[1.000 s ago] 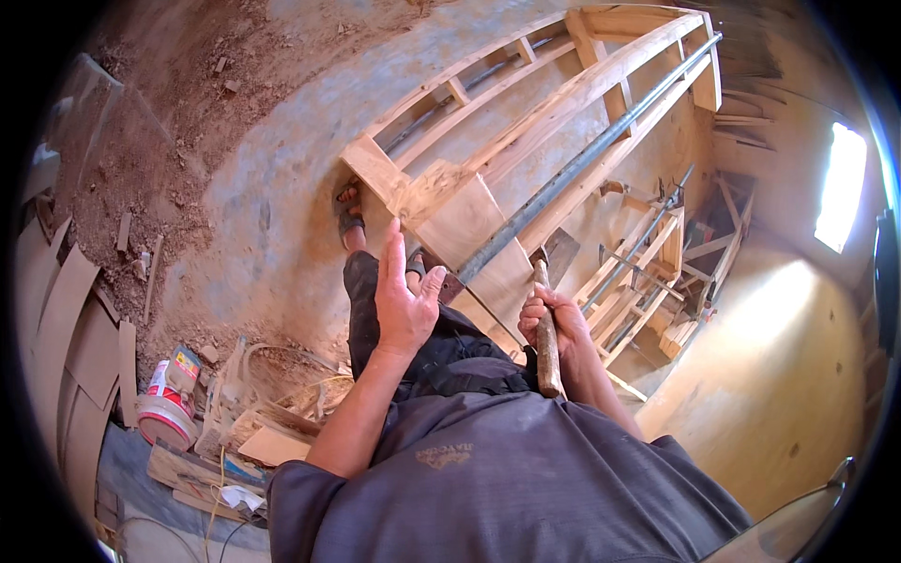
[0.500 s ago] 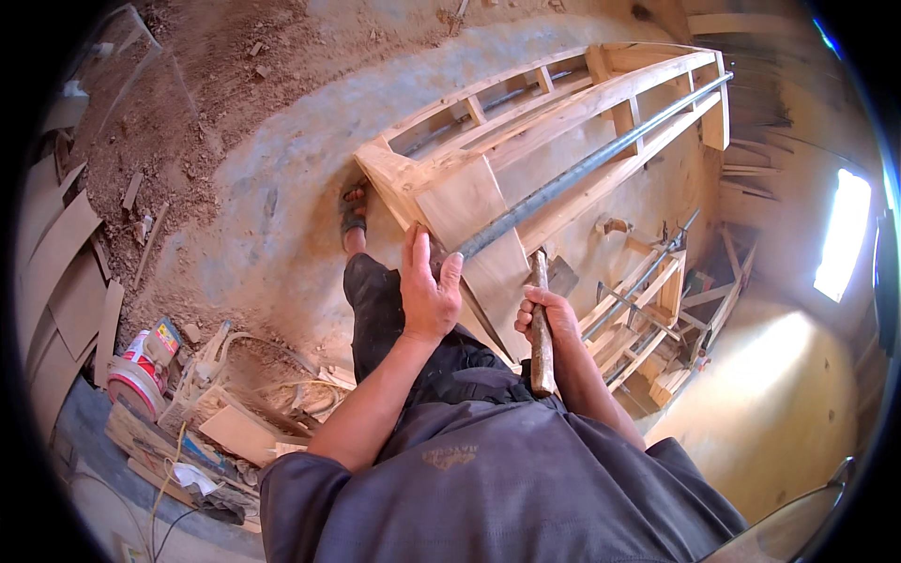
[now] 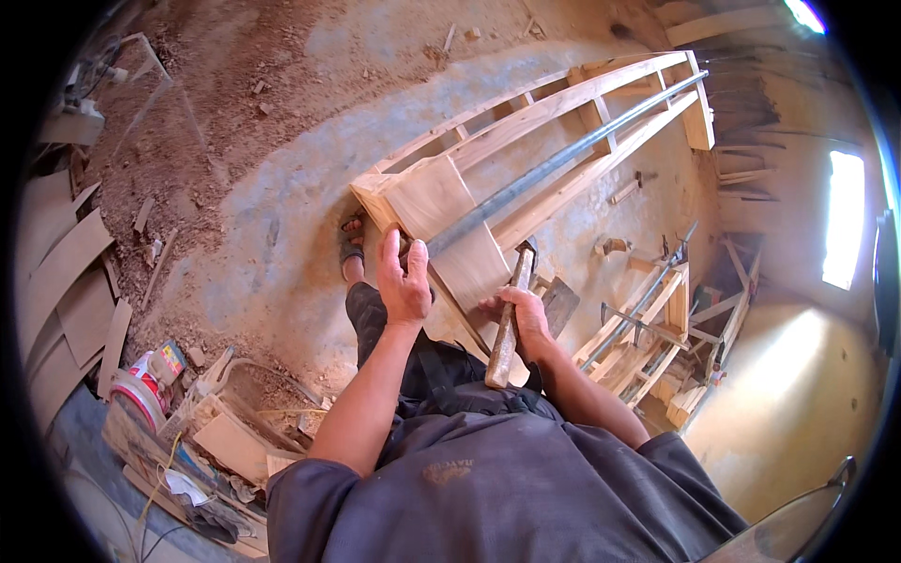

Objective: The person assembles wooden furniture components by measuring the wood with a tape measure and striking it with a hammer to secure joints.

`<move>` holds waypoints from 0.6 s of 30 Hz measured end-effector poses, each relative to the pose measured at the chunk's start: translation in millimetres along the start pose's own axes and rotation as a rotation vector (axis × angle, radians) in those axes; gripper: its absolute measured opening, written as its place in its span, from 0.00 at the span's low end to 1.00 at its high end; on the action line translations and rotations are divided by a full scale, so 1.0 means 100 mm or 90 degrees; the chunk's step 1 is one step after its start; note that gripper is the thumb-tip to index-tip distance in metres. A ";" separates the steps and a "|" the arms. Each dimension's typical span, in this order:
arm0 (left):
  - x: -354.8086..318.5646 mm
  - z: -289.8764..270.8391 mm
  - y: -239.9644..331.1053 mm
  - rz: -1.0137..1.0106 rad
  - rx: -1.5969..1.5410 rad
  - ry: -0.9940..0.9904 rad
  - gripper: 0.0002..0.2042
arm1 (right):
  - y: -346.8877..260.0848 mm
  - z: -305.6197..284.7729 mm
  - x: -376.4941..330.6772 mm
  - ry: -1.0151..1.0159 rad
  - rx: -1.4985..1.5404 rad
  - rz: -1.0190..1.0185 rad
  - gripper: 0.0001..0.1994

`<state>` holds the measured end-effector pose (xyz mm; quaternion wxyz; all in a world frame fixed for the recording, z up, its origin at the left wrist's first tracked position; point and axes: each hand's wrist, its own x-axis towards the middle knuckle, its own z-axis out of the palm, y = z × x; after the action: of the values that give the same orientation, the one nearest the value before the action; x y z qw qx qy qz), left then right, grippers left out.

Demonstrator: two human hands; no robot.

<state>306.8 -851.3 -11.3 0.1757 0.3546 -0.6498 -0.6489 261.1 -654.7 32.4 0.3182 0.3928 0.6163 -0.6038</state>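
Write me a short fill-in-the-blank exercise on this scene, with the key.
1. The hammer is held in the person's ____ hand.
2. The left hand is at the near end of a long bar made of ____.
3. That bar runs along a pale frame made of ____.
4. The red and white bucket is on the picture's ____ side.

Missing words: right; metal; wood; left.

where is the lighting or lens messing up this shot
Head view: the window is blown out to white, with a glaring patch on the yellowish wall; head view: fisheye vignetting blackens the corners; head view: the hammer and metal pipe still read clearly.
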 end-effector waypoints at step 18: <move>0.10 0.07 -0.28 0.076 0.115 0.078 0.19 | 0.01 0.02 -0.02 -0.024 -0.009 -0.027 0.08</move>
<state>302.0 -850.9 -41.4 0.2205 0.3689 -0.7137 -0.5531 262.6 -657.1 33.9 0.3200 0.3661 0.6227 -0.6131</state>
